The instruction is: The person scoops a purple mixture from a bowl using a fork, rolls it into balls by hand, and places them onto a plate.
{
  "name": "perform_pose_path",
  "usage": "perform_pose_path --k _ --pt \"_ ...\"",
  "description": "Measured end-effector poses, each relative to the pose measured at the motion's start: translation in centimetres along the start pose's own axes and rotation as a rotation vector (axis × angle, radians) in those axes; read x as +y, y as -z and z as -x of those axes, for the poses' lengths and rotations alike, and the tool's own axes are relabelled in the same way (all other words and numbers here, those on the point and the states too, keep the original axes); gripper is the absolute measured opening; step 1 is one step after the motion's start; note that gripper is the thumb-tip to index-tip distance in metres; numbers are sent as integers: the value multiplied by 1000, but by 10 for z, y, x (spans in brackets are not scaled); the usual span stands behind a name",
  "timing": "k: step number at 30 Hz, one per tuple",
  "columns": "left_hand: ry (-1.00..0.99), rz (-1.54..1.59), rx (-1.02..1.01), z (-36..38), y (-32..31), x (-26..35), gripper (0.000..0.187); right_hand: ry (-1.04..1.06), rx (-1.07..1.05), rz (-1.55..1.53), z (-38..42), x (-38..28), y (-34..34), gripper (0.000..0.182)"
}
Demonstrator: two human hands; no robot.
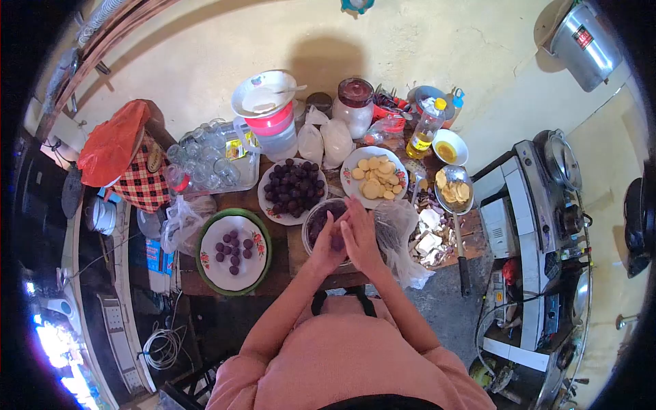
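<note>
Both hands are close together over a bowl of dark purple mixture (318, 220) at the table's front. My left hand (329, 240) is cupped, palm up, with something small and purple partly visible in it. Over it, my right hand (360, 236) has its fingers stretched out and leans against the left. Left of them, a white plate in a green rim (234, 281) holds several small purple balls (234, 249). Behind the bowl is a plate heaped with larger dark balls (294, 189). A plate of yellow slices (374, 179) lies behind my right hand.
Glasses on a tray (208, 160) and a pitcher (275, 133) stand at the back. An oil bottle (422, 133), a strainer with fried slices (454, 190), and peelings (429, 239) are on the right. A plastic bag (398, 232) lies beside my right hand; a stove (536, 198) is far right.
</note>
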State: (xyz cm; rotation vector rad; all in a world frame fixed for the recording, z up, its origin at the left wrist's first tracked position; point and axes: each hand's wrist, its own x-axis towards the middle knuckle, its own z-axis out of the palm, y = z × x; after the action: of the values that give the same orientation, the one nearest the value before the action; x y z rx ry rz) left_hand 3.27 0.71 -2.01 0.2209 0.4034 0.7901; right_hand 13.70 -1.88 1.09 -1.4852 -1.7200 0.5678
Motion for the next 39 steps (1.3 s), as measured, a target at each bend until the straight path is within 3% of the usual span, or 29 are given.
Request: perform_pose_path --k 2,3,4,7,10,13,15,19,22,25,27,28,29,31,33,36,39 --pt "8 83 -121 2 -10 -6 63 45 46 166 0 -6 -5 47" --pt "-22 69 -32 3 -12 -10 65 68 70 249 2 -9 -8 45" --pt "-51 57 57 3 -13 -16 67 -44 -141 -40 9 -2 -17 55" --pt "-97 -13 261 3 -15 -21 69 28 239 -247 17 2 -28 38" --pt "-113 -153 328 5 -27 1 62 -460 527 -698 15 -1 -18 34" --pt "-255 -232 299 24 -38 36 55 -755 619 -1312 1 11 19 40" --pt "-392 -211 177 27 -22 53 52 -700 548 -1376 -3 21 29 41" --pt "-360 -172 286 29 -15 56 43 -739 388 -1428 -5 32 20 40" --pt "-245 -115 290 23 -5 41 42 -689 308 -1308 -10 27 12 32" --pt "-43 99 275 14 -3 26 44 -112 131 -373 -13 2 -2 26" --pt "-102 159 92 -4 28 10 46 80 -76 -133 1 -12 -15 37" --pt "-147 165 94 -2 13 8 47 175 -180 -13 9 -17 -18 45" --pt "-193 171 99 -1 5 7 47 209 -192 48 16 -22 -19 48" --pt "-180 231 300 1 -5 11 36 283 -220 169 22 -31 -18 57" --pt "-142 211 508 8 -17 15 30 259 -181 -41 22 -41 -5 58" --pt "-18 222 -18 1 30 16 38 184 -78 -175 19 -41 13 58" --pt "-30 192 404 -6 10 6 54 121 -45 -116 13 -30 16 54"
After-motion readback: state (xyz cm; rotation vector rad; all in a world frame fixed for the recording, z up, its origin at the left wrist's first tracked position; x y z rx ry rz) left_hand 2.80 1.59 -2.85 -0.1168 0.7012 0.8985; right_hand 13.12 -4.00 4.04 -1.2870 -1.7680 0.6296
